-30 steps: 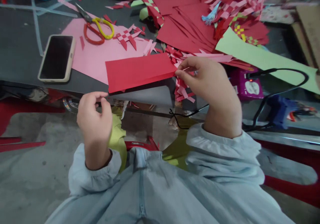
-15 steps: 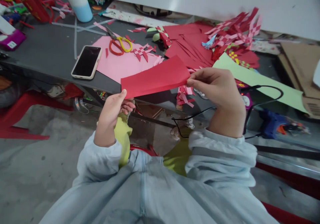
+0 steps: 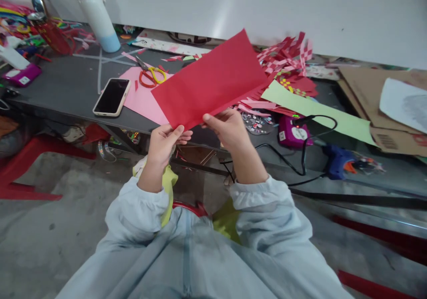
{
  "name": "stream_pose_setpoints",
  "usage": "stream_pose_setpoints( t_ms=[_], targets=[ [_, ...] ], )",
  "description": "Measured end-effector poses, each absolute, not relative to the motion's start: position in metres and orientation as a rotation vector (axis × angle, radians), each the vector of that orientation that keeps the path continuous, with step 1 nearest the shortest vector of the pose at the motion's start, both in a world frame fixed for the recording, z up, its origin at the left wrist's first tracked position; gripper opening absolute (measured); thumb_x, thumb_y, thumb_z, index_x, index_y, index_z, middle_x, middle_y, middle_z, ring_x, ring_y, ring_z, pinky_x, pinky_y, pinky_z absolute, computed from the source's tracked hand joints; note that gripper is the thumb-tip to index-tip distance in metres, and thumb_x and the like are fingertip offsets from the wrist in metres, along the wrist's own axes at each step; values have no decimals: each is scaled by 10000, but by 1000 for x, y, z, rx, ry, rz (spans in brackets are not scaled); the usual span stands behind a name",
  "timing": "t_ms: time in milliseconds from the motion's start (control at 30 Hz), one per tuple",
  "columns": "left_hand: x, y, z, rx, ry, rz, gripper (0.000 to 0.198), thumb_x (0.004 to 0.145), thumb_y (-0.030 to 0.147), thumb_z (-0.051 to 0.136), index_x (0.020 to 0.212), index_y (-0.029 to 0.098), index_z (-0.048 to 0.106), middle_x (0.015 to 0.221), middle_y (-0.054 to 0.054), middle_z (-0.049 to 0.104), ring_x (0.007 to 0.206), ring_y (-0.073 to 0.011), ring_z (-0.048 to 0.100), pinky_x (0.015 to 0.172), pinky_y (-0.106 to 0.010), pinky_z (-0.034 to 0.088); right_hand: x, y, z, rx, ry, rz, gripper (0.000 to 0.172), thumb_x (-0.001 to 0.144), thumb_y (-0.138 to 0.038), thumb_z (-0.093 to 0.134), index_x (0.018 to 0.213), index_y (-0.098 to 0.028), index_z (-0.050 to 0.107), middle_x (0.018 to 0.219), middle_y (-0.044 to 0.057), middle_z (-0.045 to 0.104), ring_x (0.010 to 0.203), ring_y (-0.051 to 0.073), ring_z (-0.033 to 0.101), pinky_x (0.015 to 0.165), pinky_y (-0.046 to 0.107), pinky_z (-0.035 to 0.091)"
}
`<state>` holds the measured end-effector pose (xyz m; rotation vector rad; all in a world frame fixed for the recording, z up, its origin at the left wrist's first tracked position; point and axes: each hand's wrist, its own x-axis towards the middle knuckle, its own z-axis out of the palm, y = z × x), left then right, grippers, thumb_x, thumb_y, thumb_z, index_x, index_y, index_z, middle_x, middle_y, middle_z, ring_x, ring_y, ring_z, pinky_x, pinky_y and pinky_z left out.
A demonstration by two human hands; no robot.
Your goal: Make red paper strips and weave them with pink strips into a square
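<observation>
A red paper sheet [image 3: 211, 81] is held up in the air in front of the dark table [image 3: 63, 90], tilted so its far corner points up and right. My left hand [image 3: 164, 142] pinches its near lower corner. Close beside it, my right hand [image 3: 227, 127] grips the sheet's lower edge between thumb and fingers. Both wrists wear pale blue sleeves.
On the table lie a phone [image 3: 111, 96], red and yellow scissors [image 3: 150, 74] on pink paper [image 3: 142, 98], woven red and pink strips [image 3: 287, 58], a green sheet [image 3: 320, 112], a purple box [image 3: 295, 134], a blue glue gun [image 3: 336, 165] with black cord, and cardboard [image 3: 367, 90]. A white and blue cylinder [image 3: 98, 18] stands at the back left.
The red sheet rose from the table edge and turned upward. My right hand slid from its right end to the lower edge near my left hand. The view tilted up.
</observation>
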<state>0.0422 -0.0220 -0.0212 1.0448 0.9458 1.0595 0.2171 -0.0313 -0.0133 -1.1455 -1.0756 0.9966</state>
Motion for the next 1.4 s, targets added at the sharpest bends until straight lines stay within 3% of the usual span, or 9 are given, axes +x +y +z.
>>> stream_pose_setpoints(
  t_ms=[133, 233, 400, 467, 667, 800, 1100, 1400],
  targets=[
    [53, -22, -25, 1072, 942, 1087, 499, 672, 605, 791, 848, 145, 708, 795, -82, 782, 716, -181, 749, 664, -260, 590, 198, -34, -18, -1115, -1088, 1072, 317, 608, -476, 851, 632, -195, 708, 620, -3, 682, 554, 100, 550, 583, 265, 470],
    [56, -22, -26, 1068, 939, 1062, 513, 687, 640, 764, 814, 149, 686, 788, -87, 780, 733, -192, 756, 666, -256, 593, 196, -33, -20, -1191, -1073, 1037, 363, 628, -484, 825, 532, -182, 650, 505, -24, 593, 493, 78, 463, 506, 250, 372],
    [56, -21, -16, 972, 982, 903, 697, 836, 797, 407, 810, 154, 676, 805, -119, 781, 755, -218, 763, 641, -280, 600, 205, -30, -20, -1262, -1056, 1034, 412, 642, -520, 799, 489, -189, 608, 470, -14, 572, 467, 84, 466, 488, 261, 348],
    [56, -20, -15, 971, 976, 862, 728, 844, 805, 358, 793, 153, 676, 802, -125, 780, 753, -220, 763, 641, -283, 601, 208, -30, -17, -1263, -1044, 1039, 405, 629, -522, 802, 492, -191, 613, 471, -9, 578, 470, 89, 480, 482, 259, 347],
    [56, -21, -23, 1151, 898, 792, 501, 675, 603, 782, 800, 128, 683, 751, -100, 770, 662, -186, 736, 635, -261, 585, 206, -34, -12, -1306, -1069, 1035, 406, 612, -509, 799, 462, -200, 582, 457, -17, 545, 468, 81, 417, 456, 255, 301],
    [55, -23, -23, 1177, 914, 775, 485, 719, 599, 750, 772, 121, 688, 682, -84, 745, 590, -159, 707, 606, -250, 570, 204, -35, -13, -1286, -1082, 1049, 418, 584, -517, 819, 466, -188, 590, 456, -22, 528, 474, 76, 413, 463, 253, 302],
    [48, -23, -12, 1138, 955, 758, 330, 768, 463, 707, 648, 158, 676, 633, -66, 730, 533, -138, 673, 587, -250, 556, 223, -30, -9, -1267, -1019, 1085, 341, 585, -495, 842, 584, -184, 702, 541, 1, 648, 477, 89, 524, 485, 245, 428],
    [43, -20, -15, 1190, 957, 746, 314, 765, 455, 698, 622, 177, 673, 588, -51, 702, 519, -134, 660, 552, -236, 532, 250, -29, -4, -1228, -932, 978, 291, 654, -417, 821, 571, -192, 657, 562, -6, 636, 487, 85, 539, 501, 245, 452]
  ],
)
